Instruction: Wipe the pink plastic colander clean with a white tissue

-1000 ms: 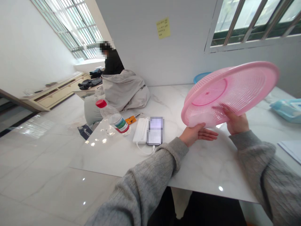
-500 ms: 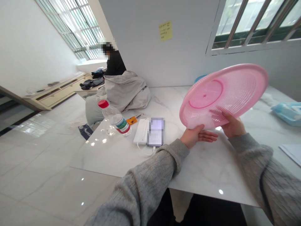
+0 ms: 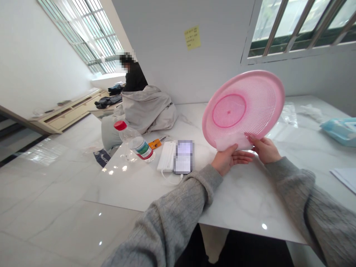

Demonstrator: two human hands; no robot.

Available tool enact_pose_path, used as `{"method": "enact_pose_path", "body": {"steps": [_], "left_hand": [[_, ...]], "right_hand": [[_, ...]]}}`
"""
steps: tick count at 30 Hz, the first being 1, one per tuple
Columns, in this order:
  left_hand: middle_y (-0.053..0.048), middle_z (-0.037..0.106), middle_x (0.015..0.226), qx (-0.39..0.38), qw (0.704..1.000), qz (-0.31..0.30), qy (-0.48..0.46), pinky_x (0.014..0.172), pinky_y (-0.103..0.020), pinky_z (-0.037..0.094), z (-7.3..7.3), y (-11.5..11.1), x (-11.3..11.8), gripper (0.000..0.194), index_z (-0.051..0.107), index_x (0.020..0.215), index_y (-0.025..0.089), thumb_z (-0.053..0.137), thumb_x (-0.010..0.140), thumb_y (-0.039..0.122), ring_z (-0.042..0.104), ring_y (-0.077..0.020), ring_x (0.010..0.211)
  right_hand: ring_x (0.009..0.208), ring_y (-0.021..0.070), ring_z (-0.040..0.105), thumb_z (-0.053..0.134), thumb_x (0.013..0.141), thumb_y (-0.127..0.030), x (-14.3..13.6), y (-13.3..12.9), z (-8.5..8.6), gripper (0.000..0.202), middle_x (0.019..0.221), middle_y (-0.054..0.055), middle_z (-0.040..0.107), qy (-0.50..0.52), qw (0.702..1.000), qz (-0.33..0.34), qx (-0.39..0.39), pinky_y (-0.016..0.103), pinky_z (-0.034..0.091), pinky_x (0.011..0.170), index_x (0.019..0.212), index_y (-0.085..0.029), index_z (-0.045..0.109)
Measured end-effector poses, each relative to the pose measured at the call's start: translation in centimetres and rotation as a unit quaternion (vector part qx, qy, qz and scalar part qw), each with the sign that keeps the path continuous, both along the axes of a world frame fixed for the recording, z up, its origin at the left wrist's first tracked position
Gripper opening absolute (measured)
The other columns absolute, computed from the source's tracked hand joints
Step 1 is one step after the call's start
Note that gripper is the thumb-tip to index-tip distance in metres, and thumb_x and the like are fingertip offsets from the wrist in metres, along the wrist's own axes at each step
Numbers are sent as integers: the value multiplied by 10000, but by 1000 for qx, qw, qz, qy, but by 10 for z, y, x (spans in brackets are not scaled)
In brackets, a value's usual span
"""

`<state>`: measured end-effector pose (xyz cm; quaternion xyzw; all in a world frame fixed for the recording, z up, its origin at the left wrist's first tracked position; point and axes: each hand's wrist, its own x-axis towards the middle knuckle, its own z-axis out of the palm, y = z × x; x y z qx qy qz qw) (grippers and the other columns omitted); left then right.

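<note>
A pink mesh basket [image 3: 258, 100] is held up tilted above the white marble table [image 3: 236, 207], its round base ring facing me. My left hand [image 3: 226, 160] grips its lower rim through a white wipe [image 3: 230, 142], thumb on top and fingers stretched beneath. At the lower right rim, my right hand [image 3: 264, 148] pinches the edge of the basket, its fingertips beside the wipe's right end. Part of the rim is hidden under the wipe.
Left on the table are a red-capped bottle [image 3: 141, 148], a white power bank [image 3: 166, 156], a phone [image 3: 184, 157] and a grey cloth [image 3: 147, 107]. A blue wipes pack [image 3: 340, 130] and paper [image 3: 346, 178] are at right. A person [image 3: 135, 77] sits beyond.
The basket has swung left and turned more upright, facing me. My right hand has shifted left along the rim, closer to my left hand.
</note>
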<state>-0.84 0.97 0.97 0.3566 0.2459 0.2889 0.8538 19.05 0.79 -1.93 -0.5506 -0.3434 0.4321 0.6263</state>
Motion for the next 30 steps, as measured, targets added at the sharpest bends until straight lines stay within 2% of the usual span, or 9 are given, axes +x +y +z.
{"method": "enact_pose_path", "body": {"steps": [5,13,20,25,30], "left_hand": [[-216,833,1045,-7,1000,-1,1,915,-349,584,3,-1,-1,458,780,1110,38,593,1050,452,779,-214,845],[-199,829,1013,11,1000,4,-12,900,-351,581,1,0,-1,402,760,1099,51,635,1021,425,771,-205,825],[-184,822,1000,55,998,21,19,922,-382,586,-3,0,-3,422,745,1083,75,697,984,482,767,-206,822],[-181,829,1008,76,995,43,38,925,-389,598,1,-3,-7,448,748,1153,68,679,1002,484,769,-208,824],[-171,833,981,85,993,62,56,897,-372,608,3,-4,-6,431,745,1179,68,650,1027,460,766,-198,796]], "right_hand": [[785,169,710,979,643,-614,4,1,-1,562,925,26,806,-17,1000,1,10,285,580,657,1060,-253,875],[877,219,741,997,588,-657,2,-1,9,576,1004,55,822,-15,999,-22,22,354,647,728,1001,-281,861],[879,207,751,1044,548,-624,12,2,10,604,936,49,818,1,998,-20,55,364,673,796,918,-207,810],[886,238,775,1029,576,-660,4,-3,17,647,944,83,826,-2,996,-53,74,394,692,780,953,-188,796],[851,243,779,1000,653,-623,1,-4,21,585,952,125,821,-22,992,-75,100,382,693,749,931,-165,767]]}}
